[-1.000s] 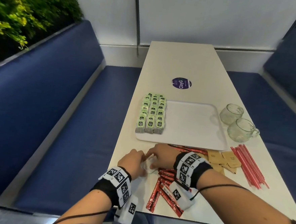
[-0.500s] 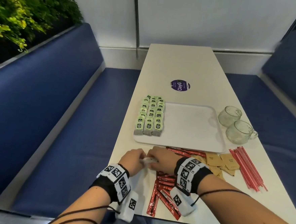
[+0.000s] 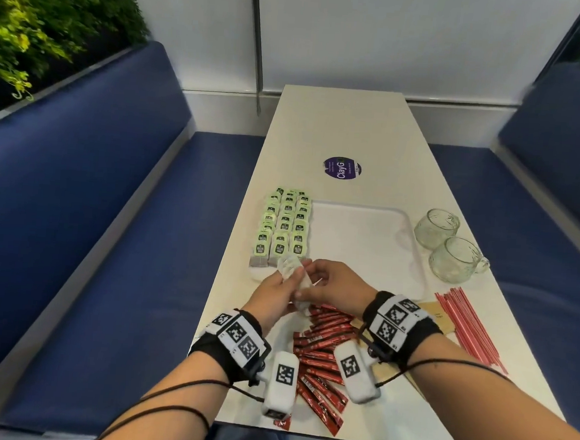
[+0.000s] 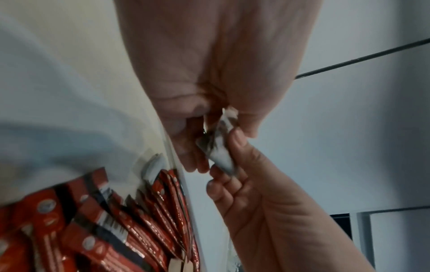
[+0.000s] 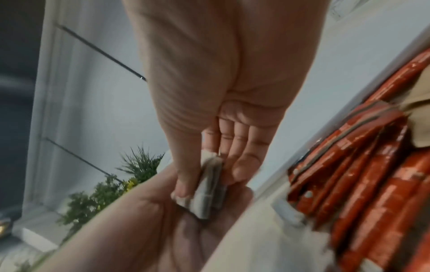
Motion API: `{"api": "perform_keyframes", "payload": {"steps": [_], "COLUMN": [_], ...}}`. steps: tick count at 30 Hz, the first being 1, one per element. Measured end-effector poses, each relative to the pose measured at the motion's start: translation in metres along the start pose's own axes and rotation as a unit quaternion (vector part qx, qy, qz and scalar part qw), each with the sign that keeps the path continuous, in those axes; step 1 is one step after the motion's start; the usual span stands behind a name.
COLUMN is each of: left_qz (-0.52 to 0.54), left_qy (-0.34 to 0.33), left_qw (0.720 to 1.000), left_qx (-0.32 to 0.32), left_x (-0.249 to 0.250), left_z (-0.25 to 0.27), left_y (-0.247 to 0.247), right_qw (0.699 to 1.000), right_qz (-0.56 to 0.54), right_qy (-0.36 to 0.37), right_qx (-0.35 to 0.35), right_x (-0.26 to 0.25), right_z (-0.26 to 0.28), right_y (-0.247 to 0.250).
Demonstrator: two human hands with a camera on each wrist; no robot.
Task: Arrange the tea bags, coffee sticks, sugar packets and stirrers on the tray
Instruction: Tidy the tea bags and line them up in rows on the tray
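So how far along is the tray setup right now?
Partly done. Three rows of tea bags already line the left side of the tray. One more tea bag is pinched between the left hand and right hand. Still on the table: the coffee sticks, sugar packets and stirrers.

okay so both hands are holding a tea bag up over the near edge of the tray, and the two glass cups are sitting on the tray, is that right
Not quite. The two glass cups stand on the table to the right of the tray, not on it, as the head view shows. The rest holds: the left hand and right hand hold a tea bag over the tray's near edge.
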State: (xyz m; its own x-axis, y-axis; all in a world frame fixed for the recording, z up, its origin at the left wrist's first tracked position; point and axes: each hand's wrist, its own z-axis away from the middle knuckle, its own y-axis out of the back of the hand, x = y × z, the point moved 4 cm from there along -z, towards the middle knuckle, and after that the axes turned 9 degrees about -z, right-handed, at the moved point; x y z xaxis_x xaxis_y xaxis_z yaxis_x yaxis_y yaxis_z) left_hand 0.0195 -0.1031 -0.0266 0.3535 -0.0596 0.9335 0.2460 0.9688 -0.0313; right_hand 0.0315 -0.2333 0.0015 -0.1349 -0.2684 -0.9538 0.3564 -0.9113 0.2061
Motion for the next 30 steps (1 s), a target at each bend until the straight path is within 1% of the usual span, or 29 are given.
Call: {"api": "perform_keyframes", "payload": {"steps": [2,3,5,6,7,9,12,13,15,18,20,24,26,28,30], "left_qz": [0.004,0.007,0.014,0.014,0.01,-0.004,-0.036,-0.049,-0.067,-0.071,-0.066,-0.081,-0.102,-0.107,-0.101], "left_qy": [0.02,0.033,0.057,0.065,0.072,0.083,0.097,0.1,0.101,0.097,0.1,0.106,0.105,0.109,0.13], "left_qw": [0.999,0.997,0.994,0.993,0.991,0.989,0.986,0.985,0.985,0.987,0.988,0.986,0.985,0.985,0.983], "left_qx": [0.044,0.065,0.094,0.103,0.111,0.121,0.129,0.129,0.124,0.103,0.097,0.097,0.088,0.084,0.079], "left_x": [-0.003,-0.007,-0.014,-0.016,-0.018,-0.021,-0.028,-0.029,-0.029,-0.027,-0.026,-0.029,-0.03,-0.03,-0.027], "left_z": [-0.003,-0.005,-0.008,-0.008,-0.008,-0.006,-0.006,-0.006,-0.007,-0.005,-0.004,-0.004,-0.004,-0.004,-0.003], "left_y": [0.009,0.014,0.023,0.027,0.029,0.033,0.035,0.035,0.033,0.032,0.034,0.04,0.042,0.043,0.042], "right_qw": [0.999,0.996,0.975,0.962,0.954,0.951,0.947,0.945,0.933,0.911,0.905,0.907,0.914,0.936,0.963], "right_qz": [0.039,0.085,0.219,0.266,0.291,0.303,0.32,0.328,0.36,0.411,0.422,0.419,0.404,0.351,0.264], "right_qy": [-0.009,-0.01,-0.017,-0.023,-0.027,-0.026,-0.01,-0.004,-0.004,-0.023,-0.026,-0.017,-0.009,0.012,0.047], "right_qx": [0.02,0.016,-0.027,-0.05,-0.062,-0.053,-0.003,0.002,-0.014,-0.039,-0.044,-0.044,-0.044,-0.031,0.001], "right_x": [0.011,0.017,0.03,0.036,0.04,0.04,0.034,0.032,0.031,0.036,0.038,0.037,0.034,0.028,0.02], "right_z": [0.0,0.001,0.003,0.006,0.008,0.009,0.004,0.002,-0.003,-0.011,-0.016,-0.021,-0.021,-0.02,-0.016], "right_y": [0.002,0.004,0.01,0.013,0.017,0.025,0.026,0.023,0.013,0.002,-0.003,-0.008,-0.009,-0.007,-0.003]}}
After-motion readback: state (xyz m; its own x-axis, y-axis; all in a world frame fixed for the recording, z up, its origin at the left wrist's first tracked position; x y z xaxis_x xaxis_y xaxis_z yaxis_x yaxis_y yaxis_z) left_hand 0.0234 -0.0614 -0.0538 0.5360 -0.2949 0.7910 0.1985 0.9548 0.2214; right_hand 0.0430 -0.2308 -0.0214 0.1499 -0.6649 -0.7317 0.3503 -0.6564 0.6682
